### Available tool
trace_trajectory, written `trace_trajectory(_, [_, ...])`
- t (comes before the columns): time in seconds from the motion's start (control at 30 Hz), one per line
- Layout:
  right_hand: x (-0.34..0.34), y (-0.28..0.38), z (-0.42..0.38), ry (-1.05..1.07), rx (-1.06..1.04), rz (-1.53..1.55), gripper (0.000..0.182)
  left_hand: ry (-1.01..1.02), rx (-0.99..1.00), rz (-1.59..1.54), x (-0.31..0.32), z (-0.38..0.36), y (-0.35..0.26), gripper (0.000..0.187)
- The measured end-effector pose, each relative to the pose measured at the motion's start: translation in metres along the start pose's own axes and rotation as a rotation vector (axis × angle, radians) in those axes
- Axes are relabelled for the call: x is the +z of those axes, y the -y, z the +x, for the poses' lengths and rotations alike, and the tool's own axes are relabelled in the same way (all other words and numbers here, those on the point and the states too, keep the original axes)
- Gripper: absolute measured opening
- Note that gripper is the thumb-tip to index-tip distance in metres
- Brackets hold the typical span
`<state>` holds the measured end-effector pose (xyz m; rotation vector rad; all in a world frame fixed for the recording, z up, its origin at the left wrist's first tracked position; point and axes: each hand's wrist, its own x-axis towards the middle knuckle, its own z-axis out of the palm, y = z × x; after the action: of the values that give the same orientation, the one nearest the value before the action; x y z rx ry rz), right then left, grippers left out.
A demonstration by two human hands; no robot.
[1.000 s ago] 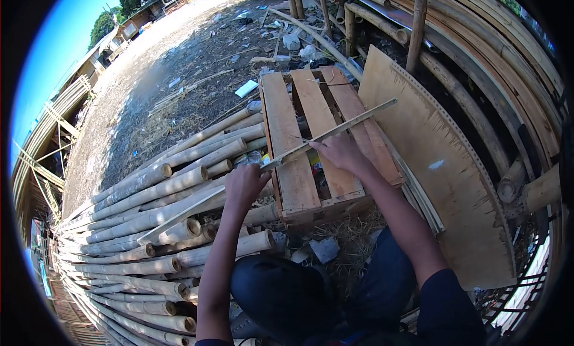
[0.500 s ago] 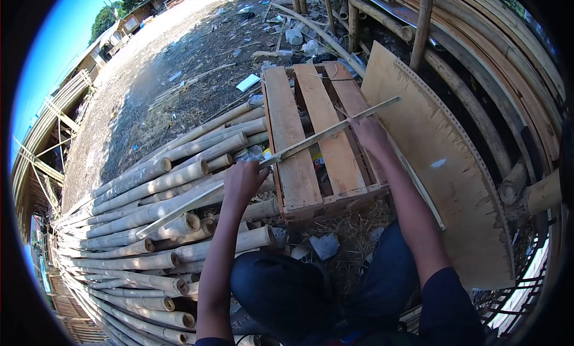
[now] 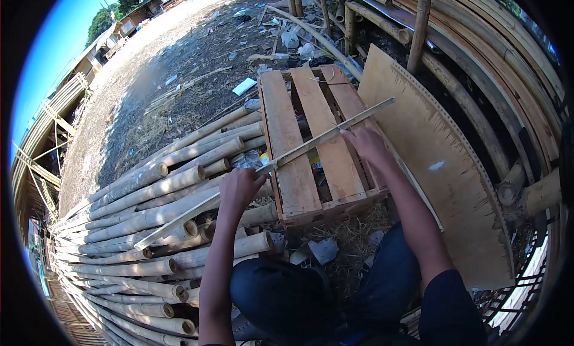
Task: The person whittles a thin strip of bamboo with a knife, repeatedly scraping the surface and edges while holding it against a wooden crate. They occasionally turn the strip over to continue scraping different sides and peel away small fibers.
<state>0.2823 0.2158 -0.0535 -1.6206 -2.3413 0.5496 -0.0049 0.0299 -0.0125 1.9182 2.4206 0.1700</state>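
Observation:
A long thin strip of split bamboo (image 3: pixel 311 144) lies diagonally across the top of a slatted wooden crate (image 3: pixel 294 187). Past the crate's left edge its lower end reaches out over the bamboo poles. My left hand (image 3: pixel 238 187) is closed around the strip just left of the crate. Over the crate's right slats, my right hand (image 3: pixel 363 144) has its fingers pressed together at the strip, near a thin sliver; whatever lies between the fingertips is too small to tell.
Stacked bamboo poles (image 3: pixel 179 184) fill the left side. A large plywood sheet (image 3: pixel 442 184) leans at the right, with a thin strip along its left edge. Behind it stands a rack of long poles (image 3: pixel 466 101). Litter is scattered on the ground beyond the crate.
My right hand has moved left along the strip, away from its upper end. My left hand still holds the strip. The whole view has shifted slightly.

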Motion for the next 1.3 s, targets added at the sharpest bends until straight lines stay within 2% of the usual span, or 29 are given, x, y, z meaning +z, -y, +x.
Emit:
trace_trajectory(0.03, [-0.004, -0.017, 0.008, -0.001, 0.001, -0.001, 0.065, -0.001, 0.001, -0.001, 0.000, 0.000, 0.000, 0.041])
trace_trajectory(0.1, [-0.010, -0.045, 0.021, -0.124, 0.135, -0.011, 0.063, 0.016, -0.012, 0.001, 0.000, 0.001, -0.001, 0.041])
trace_trajectory(0.17, [0.004, -0.049, 0.028, -0.168, 0.109, -0.073, 0.061, 0.015, -0.010, -0.003, 0.000, 0.001, -0.008, 0.040])
trace_trajectory(0.33, [0.006, -0.004, 0.007, -0.206, 0.041, -0.125, 0.055, -0.011, 0.006, 0.021, 0.005, 0.001, -0.008, 0.039])
trace_trajectory(0.4, [0.009, 0.009, 0.000, -0.177, -0.166, -0.130, 0.052, -0.004, -0.003, -0.003, 0.006, 0.000, -0.007, 0.039])
trace_trajectory(0.5, [0.003, 0.001, 0.001, -0.140, -0.263, -0.212, 0.051, -0.041, 0.008, -0.033, 0.003, -0.003, 0.002, 0.043])
trace_trajectory(0.63, [-0.017, -0.065, 0.025, -0.265, 0.156, -0.239, 0.054, 0.010, -0.028, -0.009, -0.003, -0.011, 0.011, 0.043])
trace_trajectory(0.73, [-0.022, -0.066, 0.023, -0.235, 0.237, -0.241, 0.053, -0.029, -0.002, -0.001, -0.001, -0.011, 0.010, 0.042])
trace_trajectory(0.77, [-0.019, -0.063, 0.023, -0.233, 0.237, -0.245, 0.053, -0.026, -0.001, 0.007, 0.000, -0.010, 0.008, 0.041])
trace_trajectory(0.83, [-0.007, -0.034, 0.016, -0.199, -0.028, -0.171, 0.052, -0.017, 0.002, 0.010, 0.002, -0.009, 0.006, 0.041])
trace_trajectory(0.93, [0.008, 0.011, 0.005, -0.102, -0.102, -0.117, 0.050, -0.029, -0.014, 0.031, 0.004, -0.009, 0.008, 0.041])
trace_trajectory(1.0, [0.012, 0.029, -0.003, -0.060, -0.232, -0.066, 0.051, -0.034, 0.000, -0.004, 0.004, -0.011, 0.010, 0.042])
trace_trajectory(1.13, [0.017, 0.011, 0.005, -0.033, -0.226, -0.079, 0.054, -0.080, -0.001, 0.041, 0.004, -0.016, 0.014, 0.041])
trace_trajectory(1.27, [-0.010, -0.054, 0.020, -0.136, -0.004, -0.185, 0.060, -0.111, -0.003, 0.093, 0.006, -0.020, 0.011, 0.040])
trace_trajectory(1.3, [-0.014, -0.068, 0.019, -0.140, -0.005, -0.189, 0.060, -0.121, -0.002, 0.104, 0.006, -0.020, 0.010, 0.039])
